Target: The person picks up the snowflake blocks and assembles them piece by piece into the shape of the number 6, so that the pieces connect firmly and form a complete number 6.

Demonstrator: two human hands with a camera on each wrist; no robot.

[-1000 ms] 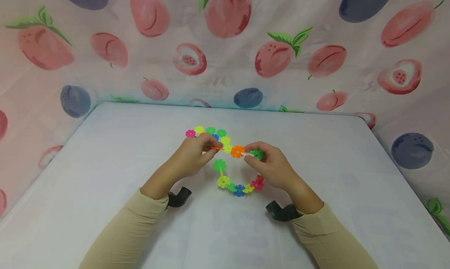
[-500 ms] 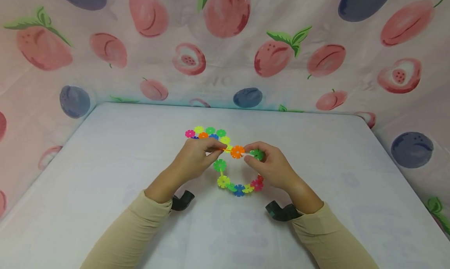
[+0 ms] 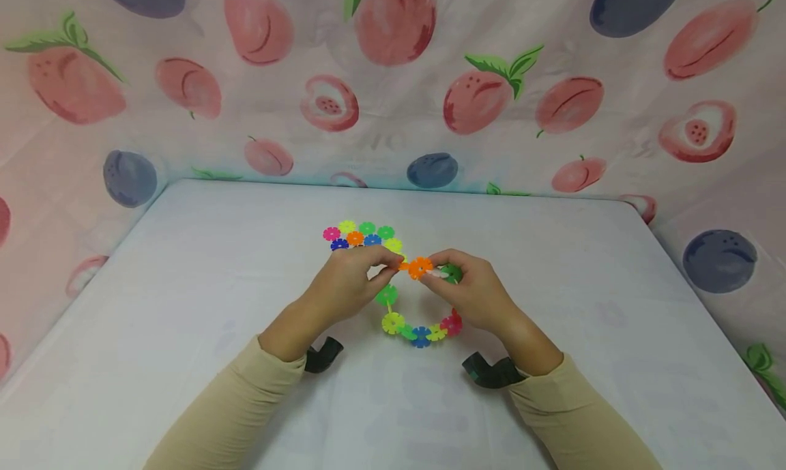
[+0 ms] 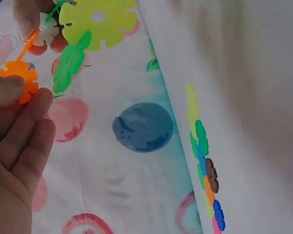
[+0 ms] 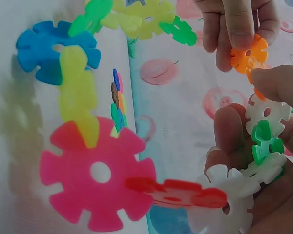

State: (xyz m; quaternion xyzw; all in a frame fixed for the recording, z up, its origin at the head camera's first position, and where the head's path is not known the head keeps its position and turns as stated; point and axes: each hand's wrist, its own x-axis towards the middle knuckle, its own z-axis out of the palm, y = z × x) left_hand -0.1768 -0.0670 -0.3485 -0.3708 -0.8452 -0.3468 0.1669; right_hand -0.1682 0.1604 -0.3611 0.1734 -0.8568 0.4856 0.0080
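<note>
Flower-shaped notched plastic discs are slotted together into a curved chain, hanging between and below the hands; its pink disc (image 5: pixel 97 175), blue disc (image 5: pixel 56 51) and yellow disc (image 3: pixel 393 323) show. My left hand (image 3: pixel 348 279) pinches an orange disc (image 4: pixel 19 78) between thumb and fingers. It meets a second orange disc (image 3: pixel 420 268), which sits in the slot of a white disc (image 5: pixel 267 113) at the chain's end. My right hand (image 3: pixel 473 287) holds this end by thumb and fingertips, with green and white discs along its palm. Whether the two orange discs interlock I cannot tell.
Several loose discs, among them a pink disc (image 3: pixel 331 233) and a dark blue disc (image 3: pixel 340 244), lie on the white table (image 3: pixel 184 286) beyond my left hand. A fruit-printed cloth (image 3: pixel 393 101) hangs behind the table. Black curved pieces (image 3: pixel 491 371) stick out at both wrists.
My left hand has moved right with its orange disc, up to the orange disc at the chain's end. The chain has shifted slightly down and right; my right hand has barely moved.
</note>
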